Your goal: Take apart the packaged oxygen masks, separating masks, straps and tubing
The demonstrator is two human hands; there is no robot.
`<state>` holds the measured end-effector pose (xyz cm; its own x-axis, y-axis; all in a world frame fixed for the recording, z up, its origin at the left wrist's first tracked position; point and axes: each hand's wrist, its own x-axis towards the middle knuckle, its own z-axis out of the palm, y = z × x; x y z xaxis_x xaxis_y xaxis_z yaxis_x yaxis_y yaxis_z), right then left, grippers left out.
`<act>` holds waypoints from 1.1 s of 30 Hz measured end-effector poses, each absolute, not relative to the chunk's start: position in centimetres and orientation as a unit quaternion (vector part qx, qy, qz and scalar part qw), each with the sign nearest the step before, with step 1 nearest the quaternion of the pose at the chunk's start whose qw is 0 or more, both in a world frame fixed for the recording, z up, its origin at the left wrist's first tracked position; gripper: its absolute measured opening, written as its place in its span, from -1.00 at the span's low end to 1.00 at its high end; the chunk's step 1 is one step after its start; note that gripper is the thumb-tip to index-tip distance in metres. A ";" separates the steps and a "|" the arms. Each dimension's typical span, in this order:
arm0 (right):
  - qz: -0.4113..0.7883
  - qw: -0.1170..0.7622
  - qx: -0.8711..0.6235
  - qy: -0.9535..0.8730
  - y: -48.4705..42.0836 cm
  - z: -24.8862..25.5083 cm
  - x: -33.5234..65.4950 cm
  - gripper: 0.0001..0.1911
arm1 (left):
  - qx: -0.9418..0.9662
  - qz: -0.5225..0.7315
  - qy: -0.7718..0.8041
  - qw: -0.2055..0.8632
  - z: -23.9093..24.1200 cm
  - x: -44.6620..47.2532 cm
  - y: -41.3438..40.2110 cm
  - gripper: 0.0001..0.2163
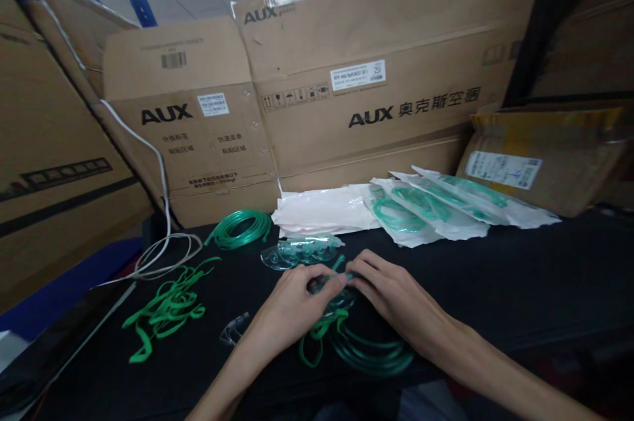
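So the left hand (303, 297) is wrapped around a translucent green plastic face mask (341, 303), and the right hand (384, 281) has its fingertips pinched on a small green plastic piece (349, 276) right at the mask; the fingers hide most of it. Mask's held low over the black tabletop (520, 289).

Going by the clock from there: a flat green strap (324, 326) hangs by the mask around 6 to 7, and a loose coil of dark green plastic tubing (381, 363) sits at 5. Some clear, thin plastic pieces (234, 330) are at 8, a tangle of bright green flat straps (171, 308) near 9, a neat coil of shiny green tubing (255, 236) at 10, and a row of nested clear-green masks (304, 249) closer in, 10 to 11. White paper pouches (327, 206) lie at 12, clear-fronted pouches with green contents (403, 209) at 1 to 2.
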<state>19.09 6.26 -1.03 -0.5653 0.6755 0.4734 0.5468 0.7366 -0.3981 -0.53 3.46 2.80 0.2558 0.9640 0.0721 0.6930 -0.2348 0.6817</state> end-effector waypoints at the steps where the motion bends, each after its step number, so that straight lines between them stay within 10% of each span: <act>1: 0.100 0.313 -0.346 -0.879 6.3 -1.1 19.1 -0.85 | 0.749 0.242 0.556 0.268 2.8 -0.4 3.6 -0.65; 22: 0.016 0.266 -0.327 -0.907 6.2 -1.5 18.8 -0.67 | 0.859 0.168 0.481 -0.045 2.5 -0.9 2.3 -0.85; 33: 0.044 0.317 -0.355 -0.878 6.6 -1.4 19.4 -0.83 | 0.786 0.252 0.564 0.028 3.8 -3.6 1.4 -0.78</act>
<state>19.40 6.56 -1.37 -0.5462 0.6517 0.5263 0.5957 0.7439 -0.3029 -3.59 1.39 3.78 0.2364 0.9006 0.3647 0.8725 -0.3619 0.3282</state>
